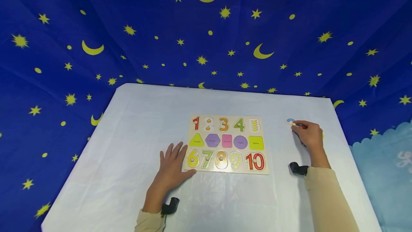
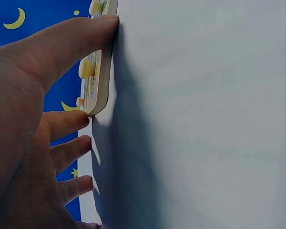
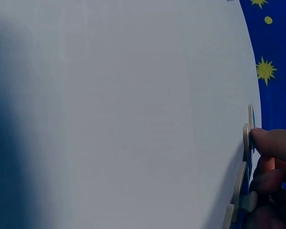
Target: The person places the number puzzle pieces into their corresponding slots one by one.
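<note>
A wooden number puzzle board lies flat on the table. Pieces with round knobs fill most of its places; the 2, 5 and 9 places show printed pictures. My left hand rests at the board's lower left corner, fingers spread, thumb on the near edge and index finger at the side. Right of the board, my right hand pinches a blue-topped puzzle piece, partly covered by the fingers. In the right wrist view, pale-edged wooden pieces stand in a row beside the curled fingers.
The white table extends around the board. Blue cloth with yellow moons and stars hangs behind it. Light blue cloth lies at the right. A small red bit and a yellow bit show by the right hand.
</note>
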{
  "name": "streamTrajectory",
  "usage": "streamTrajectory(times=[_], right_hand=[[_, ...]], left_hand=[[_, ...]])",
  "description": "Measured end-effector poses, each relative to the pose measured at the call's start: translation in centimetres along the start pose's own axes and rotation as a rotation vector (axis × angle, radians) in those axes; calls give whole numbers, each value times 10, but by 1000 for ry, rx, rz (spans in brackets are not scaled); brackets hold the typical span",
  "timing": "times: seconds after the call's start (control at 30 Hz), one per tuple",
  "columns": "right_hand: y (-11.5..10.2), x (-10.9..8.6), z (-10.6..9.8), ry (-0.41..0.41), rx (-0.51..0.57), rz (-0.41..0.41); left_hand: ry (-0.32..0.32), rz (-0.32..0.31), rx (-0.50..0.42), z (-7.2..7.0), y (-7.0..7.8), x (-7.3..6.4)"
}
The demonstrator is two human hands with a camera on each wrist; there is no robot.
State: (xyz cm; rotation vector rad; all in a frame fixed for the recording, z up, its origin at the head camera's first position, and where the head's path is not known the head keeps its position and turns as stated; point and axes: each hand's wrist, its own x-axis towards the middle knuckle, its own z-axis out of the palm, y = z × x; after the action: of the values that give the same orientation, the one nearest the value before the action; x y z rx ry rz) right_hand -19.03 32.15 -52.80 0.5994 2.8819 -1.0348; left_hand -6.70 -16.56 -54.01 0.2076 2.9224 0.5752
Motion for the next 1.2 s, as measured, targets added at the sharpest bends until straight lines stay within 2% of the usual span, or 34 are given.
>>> streamTrajectory(times=[0.27, 0.57, 0.73, 0.93, 1.07, 1.2], right_hand=[[2, 1, 0, 13, 7, 12], [-2, -3, 2, 69, -16, -67], [-8, -6, 4, 54, 35, -59], [-19, -9, 9, 59, 75, -100], [-26, -12, 16, 18, 107, -61], [-35, -15, 22, -21, 111, -60]], left_hand=[[-26, -19, -13, -1, 1, 0], [-31, -28, -29, -1, 2, 0], [-21, -21, -24, -2, 2, -1], [1, -15, -26, -2, 2, -1], [-9, -14, -21, -2, 2, -1], [-6, -15, -21, -2, 2, -2]])
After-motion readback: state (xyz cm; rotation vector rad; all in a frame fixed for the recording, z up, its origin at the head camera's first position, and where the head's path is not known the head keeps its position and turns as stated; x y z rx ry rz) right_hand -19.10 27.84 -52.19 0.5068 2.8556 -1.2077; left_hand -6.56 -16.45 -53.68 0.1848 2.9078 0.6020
